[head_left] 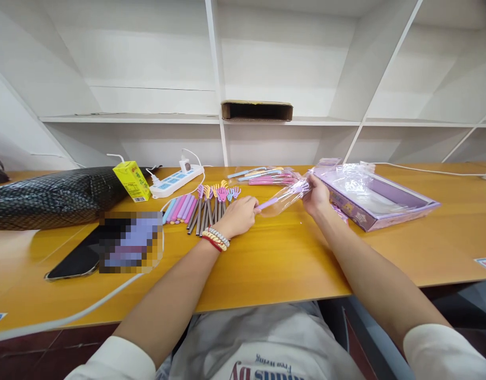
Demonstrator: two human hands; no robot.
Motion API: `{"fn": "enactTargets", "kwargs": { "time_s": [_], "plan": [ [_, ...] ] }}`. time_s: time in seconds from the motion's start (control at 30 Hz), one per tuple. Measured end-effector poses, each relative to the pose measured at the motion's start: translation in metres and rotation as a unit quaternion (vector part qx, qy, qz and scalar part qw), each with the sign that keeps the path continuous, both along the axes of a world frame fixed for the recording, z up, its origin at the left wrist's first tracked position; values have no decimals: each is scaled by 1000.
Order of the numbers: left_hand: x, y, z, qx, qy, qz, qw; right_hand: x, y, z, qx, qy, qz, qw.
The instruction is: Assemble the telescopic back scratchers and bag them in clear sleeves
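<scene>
My left hand (240, 216) is closed on the end of a slim purple stick (268, 203), which looks like a back scratcher's handle. The rest of it runs into a clear plastic bag (284, 201). At the bag's far end, a purple claw-shaped head shows beside my right hand (317, 196), whose fingers pinch the plastic there. Left of my left hand lie several back scratcher heads on metal rods (205, 217), with pink, yellow, purple and blue claws. Next to them is a row of pastel handles (179, 209). Behind the bag are more wrapped back scratchers (267, 176).
A purple open box (403, 211) with clear plastic in it stands at the right. On the left are a phone (78, 253), a white power strip (175, 182), a yellow drink carton (132, 181) and a black wrapped bundle (61, 198). White shelves rise behind, holding a cardboard box (256, 103).
</scene>
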State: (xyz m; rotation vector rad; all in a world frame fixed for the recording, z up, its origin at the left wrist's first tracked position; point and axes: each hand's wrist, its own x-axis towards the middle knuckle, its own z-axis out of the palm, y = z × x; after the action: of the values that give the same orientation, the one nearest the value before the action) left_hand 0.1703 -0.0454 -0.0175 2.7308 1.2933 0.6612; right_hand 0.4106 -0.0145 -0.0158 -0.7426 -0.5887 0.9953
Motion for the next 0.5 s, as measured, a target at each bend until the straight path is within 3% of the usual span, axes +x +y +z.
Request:
{"fn": "enactTargets", "kwargs": {
  "time_s": [0.13,0.27,0.4,0.5],
  "plan": [
    [-14,11,1,49,9,66,997,21,1,5,-22,31,-71,997],
    [-25,20,3,68,-103,192,974,33,-1,6,-77,33,-75,994],
    [-27,21,9,70,-218,264,937,26,-5,5,-58,-13,-18,998],
    [-23,16,10,72,-250,249,933,17,-10,2,-25,-100,105,989]
  ]
}}
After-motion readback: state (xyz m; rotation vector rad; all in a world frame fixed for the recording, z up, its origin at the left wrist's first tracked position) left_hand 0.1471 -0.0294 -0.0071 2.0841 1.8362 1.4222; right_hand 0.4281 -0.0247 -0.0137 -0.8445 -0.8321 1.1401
